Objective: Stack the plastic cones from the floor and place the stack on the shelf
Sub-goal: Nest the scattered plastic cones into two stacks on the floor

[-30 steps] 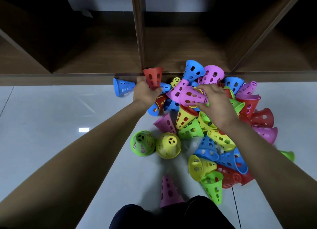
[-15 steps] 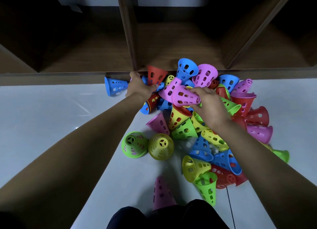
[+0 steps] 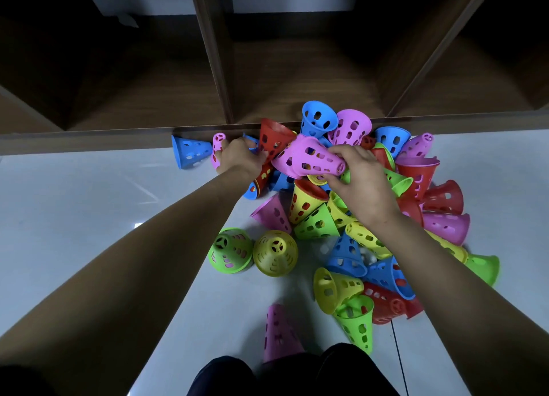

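A person reaches over a pale floor (image 3: 74, 205) toward a jumble of perforated plastic cones lying in front of a dark wooden shelf (image 3: 297, 77). The shelf's compartments, across the top of the frame, hold no cones that can be seen. At upper left of the jumble a blue cone (image 3: 190, 155) lies on its side against the shelf base, with an upright pink cone (image 3: 217, 150) just beside it. The left hand (image 3: 240, 159), left of centre, curls its fingers on the narrow end of a red cone (image 3: 274, 140); whether it also touches the upright pink cone cannot be told. Below that arm, a green cone (image 3: 231, 251) and a yellow cone (image 3: 274, 257) sit tip-up side by side on the floor, a little apart from the rest. At centre the right hand (image 3: 359, 181) pinches the narrow end of a sideways pink cone (image 3: 306, 158), whose wide mouth is turned toward the red cone and close against it. The heap of plastic cones (image 3: 315, 226) spreads from centre to the right edge, loose and mixed in colour. By this showing the job is at its start: at most a pair of cones is coming together, nearly all wait on the floor, and the shelf has yet to receive a stack.
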